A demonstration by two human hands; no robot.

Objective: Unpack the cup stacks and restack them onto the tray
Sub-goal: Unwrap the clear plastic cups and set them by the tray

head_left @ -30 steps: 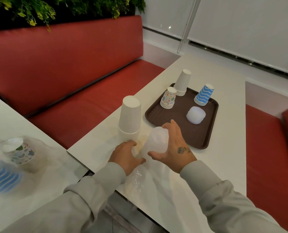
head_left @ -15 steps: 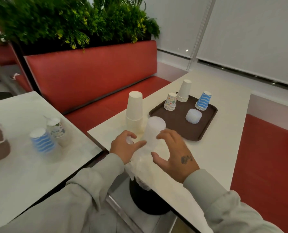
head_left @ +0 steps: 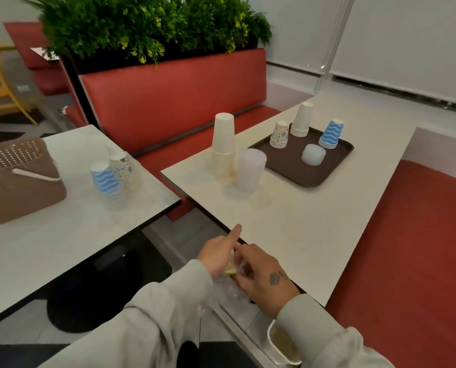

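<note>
Meeting at the lower centre of the frame, the left hand (head_left: 218,254) and right hand (head_left: 264,274) sit close together, both pinching a crumpled clear wrapper (head_left: 228,289) just off the white table (head_left: 301,224). Mid-frame, a bare translucent cup stack (head_left: 249,168) stands upside down on that table, just beside a tall white cup stack (head_left: 222,144) and near the brown tray (head_left: 288,162), which carries four shorter stacks (head_left: 300,120).
</note>
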